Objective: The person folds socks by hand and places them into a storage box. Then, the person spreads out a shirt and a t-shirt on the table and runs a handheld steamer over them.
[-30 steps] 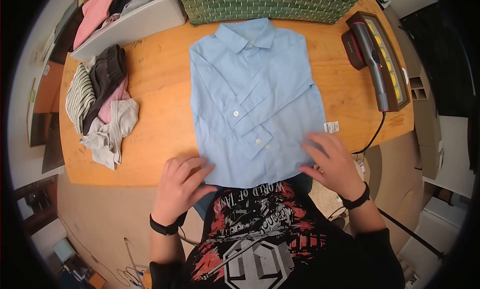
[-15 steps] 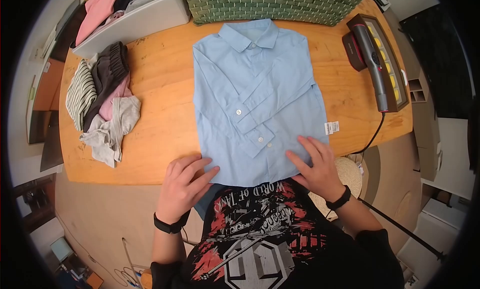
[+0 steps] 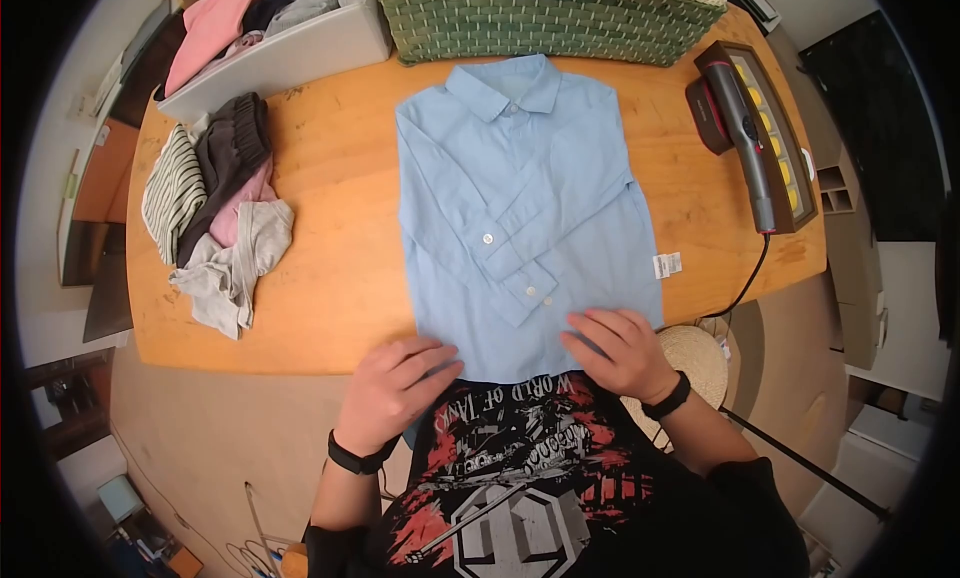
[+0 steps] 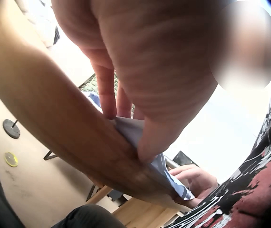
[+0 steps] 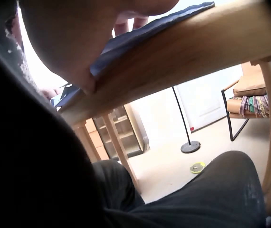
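A light blue button-up shirt (image 3: 520, 198) lies front up on the wooden table, its collar toward the far side. Both sleeves are folded across its front, the cuffs near the middle. At the shirt's lower left corner my left hand (image 3: 400, 383) rests with loosely bent fingers over the hem. My right hand (image 3: 622, 356) lies on the lower right part, fingers spread a little. In the right wrist view the right thumb (image 5: 89, 83) reaches the table's front edge beside the shirt's hem. A white label (image 3: 667, 266) sticks out at the shirt's right side.
To the left lies a pile of clothes (image 3: 225, 213). A white bin (image 3: 290, 70) of clothes and a green woven basket (image 3: 540, 23) stand at the back. A dark handheld appliance (image 3: 745, 143) with a cord lies right, beside a framed box (image 3: 795, 178).
My right hand has moved left from the shirt's right edge onto its lower front. My left hand has shifted slightly right over the corner. The head view has shifted a little.
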